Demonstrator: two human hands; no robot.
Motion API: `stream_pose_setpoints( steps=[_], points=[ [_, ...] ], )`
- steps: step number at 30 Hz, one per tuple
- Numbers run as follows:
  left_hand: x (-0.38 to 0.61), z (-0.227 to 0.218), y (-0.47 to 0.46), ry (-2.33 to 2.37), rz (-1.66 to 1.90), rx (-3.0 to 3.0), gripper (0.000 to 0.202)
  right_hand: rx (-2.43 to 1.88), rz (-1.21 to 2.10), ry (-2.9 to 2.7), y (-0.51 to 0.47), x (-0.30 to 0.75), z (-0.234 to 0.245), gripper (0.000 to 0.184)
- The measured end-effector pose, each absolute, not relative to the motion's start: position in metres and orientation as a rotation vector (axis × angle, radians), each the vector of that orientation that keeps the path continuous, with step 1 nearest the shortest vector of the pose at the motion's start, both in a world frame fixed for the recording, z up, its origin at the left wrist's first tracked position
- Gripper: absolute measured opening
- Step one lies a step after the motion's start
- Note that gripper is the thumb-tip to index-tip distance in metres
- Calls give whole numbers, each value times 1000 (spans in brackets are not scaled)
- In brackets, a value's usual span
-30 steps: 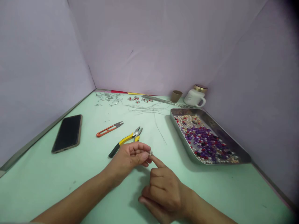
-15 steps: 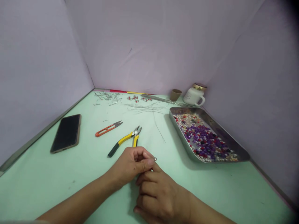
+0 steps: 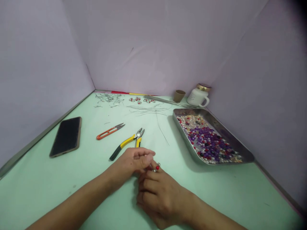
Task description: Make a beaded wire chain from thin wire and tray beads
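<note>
My left hand (image 3: pixel 139 159) and my right hand (image 3: pixel 158 198) meet near the front middle of the table. A small beaded ring (image 3: pixel 157 167), with a red bead and pearl-like beads, lies at the index finger of my right hand, seemingly around it. The other right fingers are curled in, and the right thumb is hidden. My left thumb and fingers are pressed together at the tip of that index finger; what they pinch is hidden. Just beyond my left hand are pliers (image 3: pixel 123 146) with yellow and black handles, jaws pointing away.
Orange thread snips (image 3: pixel 106 133) and a phone (image 3: pixel 66 137) lie left. On the right stands a metal tray (image 3: pixel 187 145) of mixed beads. Behind are a brown cup (image 3: pixel 179 96), a lidded white mug (image 3: pixel 198 97), loose wires (image 3: pixel 148 110), wire scraps (image 3: pixel 109 98) and several beaded pieces (image 3: pixel 137 100).
The beaded ring now shows its red bead, clear of my left thumb. My left fingers have shifted slightly left, towards the right index fingertip. The camera view has shifted a little.
</note>
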State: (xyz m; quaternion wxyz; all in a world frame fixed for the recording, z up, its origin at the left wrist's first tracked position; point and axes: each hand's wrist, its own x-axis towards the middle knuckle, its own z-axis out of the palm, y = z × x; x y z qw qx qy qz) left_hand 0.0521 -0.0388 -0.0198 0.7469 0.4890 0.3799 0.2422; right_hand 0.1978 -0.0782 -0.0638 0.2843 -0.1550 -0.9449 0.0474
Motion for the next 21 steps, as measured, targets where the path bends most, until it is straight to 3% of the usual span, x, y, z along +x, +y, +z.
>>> stream_pose_setpoints(
  steps=[15, 21],
  points=[
    [57, -33, -43, 857, 504, 1003, 36, -399, 150, -2533, -75, 199, -65, 17],
    [61, -31, -45, 978, 521, 1033, 25, -382, 130, -2559, -75, 198, -64, 15]
  ],
)
